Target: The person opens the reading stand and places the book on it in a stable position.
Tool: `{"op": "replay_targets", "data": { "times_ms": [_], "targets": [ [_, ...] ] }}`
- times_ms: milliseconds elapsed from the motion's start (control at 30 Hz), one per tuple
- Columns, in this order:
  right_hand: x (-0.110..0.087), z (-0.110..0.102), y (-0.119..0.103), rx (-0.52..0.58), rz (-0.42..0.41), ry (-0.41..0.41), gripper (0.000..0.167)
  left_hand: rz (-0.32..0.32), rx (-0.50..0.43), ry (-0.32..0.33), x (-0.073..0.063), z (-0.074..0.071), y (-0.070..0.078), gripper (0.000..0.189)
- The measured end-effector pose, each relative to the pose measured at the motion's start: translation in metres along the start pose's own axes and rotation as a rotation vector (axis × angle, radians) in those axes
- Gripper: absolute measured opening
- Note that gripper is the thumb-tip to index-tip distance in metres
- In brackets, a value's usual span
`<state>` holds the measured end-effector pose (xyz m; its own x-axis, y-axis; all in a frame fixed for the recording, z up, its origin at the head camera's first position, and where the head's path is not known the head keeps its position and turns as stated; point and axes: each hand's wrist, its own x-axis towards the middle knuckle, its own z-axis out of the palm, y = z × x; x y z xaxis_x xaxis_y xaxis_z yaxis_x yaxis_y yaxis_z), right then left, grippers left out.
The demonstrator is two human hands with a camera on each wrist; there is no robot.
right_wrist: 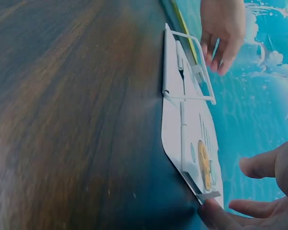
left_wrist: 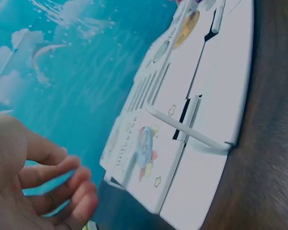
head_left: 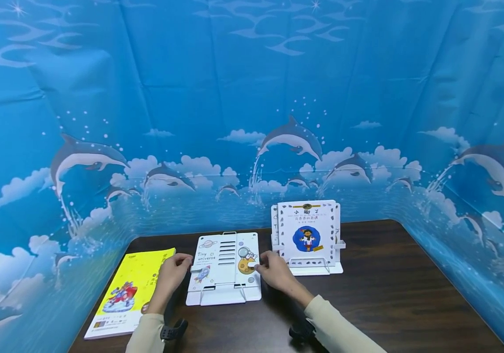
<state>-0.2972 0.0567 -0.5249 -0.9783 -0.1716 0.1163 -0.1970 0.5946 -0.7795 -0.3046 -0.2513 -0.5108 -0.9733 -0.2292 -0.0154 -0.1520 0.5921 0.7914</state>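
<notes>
A white folding book stand (head_left: 227, 272) printed "Tiny universe", with a rocket and an astronaut on it, leans back on the dark table between both hands. Loosely bent, the fingers of my left hand (head_left: 173, 274) are beside its left edge; the left wrist view shows a gap between them and the stand. My right hand (head_left: 276, 273) is at the opposite edge, where one finger touches the stand by its small side clip (right_wrist: 209, 195). The thumb (right_wrist: 259, 165) stands away from the panel. A wire page holder (left_wrist: 187, 128) sticks out from the stand's lower front.
To the left, a yellow book (head_left: 146, 269) lies flat near the table's edge. At the back right another stand (head_left: 296, 271) props up a white picture book (head_left: 287, 233). Behind the brown table (head_left: 393, 284) hangs a blue dolphin curtain (head_left: 216, 122).
</notes>
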Motion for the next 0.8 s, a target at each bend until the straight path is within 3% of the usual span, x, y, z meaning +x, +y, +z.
{"op": "replay_targets", "data": {
  "times_ms": [200,367,533,800],
  "targets": [
    [0.005,0.01,-0.001,0.031,0.043,-0.008,0.046,-0.076,0.025,-0.056,0.014,0.018,-0.001,0.052],
    [0.007,0.017,0.003,0.032,0.035,-0.015,0.05,-0.097,0.024,-0.029,0.014,0.03,-0.004,0.056],
    [0.009,0.019,0.005,0.051,-0.01,-0.006,0.051,-0.079,-0.011,-0.001,0.013,0.032,-0.004,0.057],
    [0.008,0.02,0.0,0.087,-0.012,-0.025,0.053,-0.131,-0.055,0.026,0.01,0.03,-0.003,0.058]
  ]
}}
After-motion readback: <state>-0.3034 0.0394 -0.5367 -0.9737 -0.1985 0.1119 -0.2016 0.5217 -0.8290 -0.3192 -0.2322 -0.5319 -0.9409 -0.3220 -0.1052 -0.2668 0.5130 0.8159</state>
